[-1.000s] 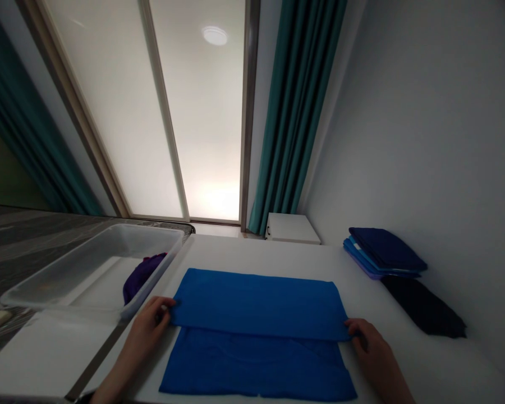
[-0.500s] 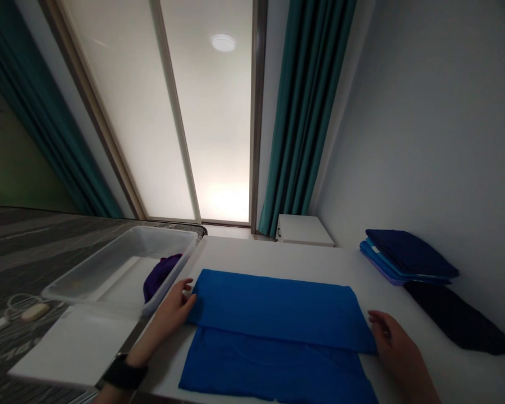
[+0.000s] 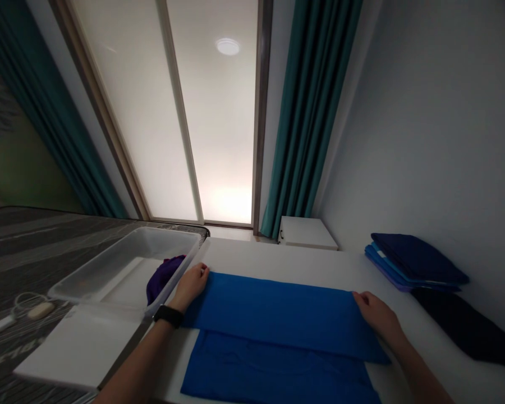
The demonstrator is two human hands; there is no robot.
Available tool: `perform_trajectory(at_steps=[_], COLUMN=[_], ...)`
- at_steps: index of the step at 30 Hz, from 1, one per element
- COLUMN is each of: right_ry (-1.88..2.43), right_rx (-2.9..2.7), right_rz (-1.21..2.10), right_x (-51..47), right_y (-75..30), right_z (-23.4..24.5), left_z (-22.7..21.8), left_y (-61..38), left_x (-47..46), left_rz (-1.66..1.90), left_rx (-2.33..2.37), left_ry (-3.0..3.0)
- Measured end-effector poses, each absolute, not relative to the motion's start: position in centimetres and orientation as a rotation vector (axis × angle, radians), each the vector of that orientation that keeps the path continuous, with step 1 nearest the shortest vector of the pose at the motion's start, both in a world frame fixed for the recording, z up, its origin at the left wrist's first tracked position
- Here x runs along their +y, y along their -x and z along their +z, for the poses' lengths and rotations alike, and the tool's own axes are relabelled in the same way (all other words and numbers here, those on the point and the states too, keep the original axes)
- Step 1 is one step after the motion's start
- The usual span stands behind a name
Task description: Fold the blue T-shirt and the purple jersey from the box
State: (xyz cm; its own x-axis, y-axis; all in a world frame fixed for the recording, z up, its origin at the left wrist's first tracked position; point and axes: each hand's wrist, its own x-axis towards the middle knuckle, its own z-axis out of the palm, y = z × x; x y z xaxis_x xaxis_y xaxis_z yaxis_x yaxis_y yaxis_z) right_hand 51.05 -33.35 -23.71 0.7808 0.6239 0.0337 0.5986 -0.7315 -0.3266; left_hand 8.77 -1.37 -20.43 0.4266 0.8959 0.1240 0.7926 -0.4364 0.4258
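A blue cloth garment (image 3: 278, 314) lies on the white table, its far part folded over toward me so that a straight edge crosses its middle. At the far left corner of the fold, my left hand (image 3: 194, 285) pinches the fabric; a black band circles that wrist. My right hand (image 3: 374, 314) grips the far right corner between thumb and fingers. Between the two hands the far edge looks taut. The exact kind of garment cannot be told from this view.
Left of the table stands a clear plastic bin (image 3: 109, 269) with purple cloth (image 3: 165, 278) inside, beside a white lid-like panel (image 3: 78, 348). Folded clothes (image 3: 418, 261) are stacked at the right by the wall, with a black cloth (image 3: 467, 328) nearer. A white cabinet (image 3: 307, 233) stands beyond.
Both hands have moved away from me, from beside the garment's sides to its far corners, and closed on the fabric. The view has shifted slightly.
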Motion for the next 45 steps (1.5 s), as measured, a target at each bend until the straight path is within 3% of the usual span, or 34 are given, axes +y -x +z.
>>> perform_trajectory(at_steps=[32,41,45], right_ry=[2.954,2.913,2.677], right_rx=[-0.967,-1.039,-1.361], right_rz=[-0.033,-0.138,-0.412], right_x=[-30.4,-30.1,-29.2], right_y=[-50.3,-49.2,-45.4], right_z=[-22.3,-21.1,-20.5], left_z=[-21.0,-19.5,-19.3], left_y=[-10.6,-11.5,-13.0], left_x=[0.0,-1.8,-5.1], left_rz=[0.446,0.5,0.59], left_rx=[1.709,1.612,1.103], left_ry=[-2.435,-2.655,-2.953])
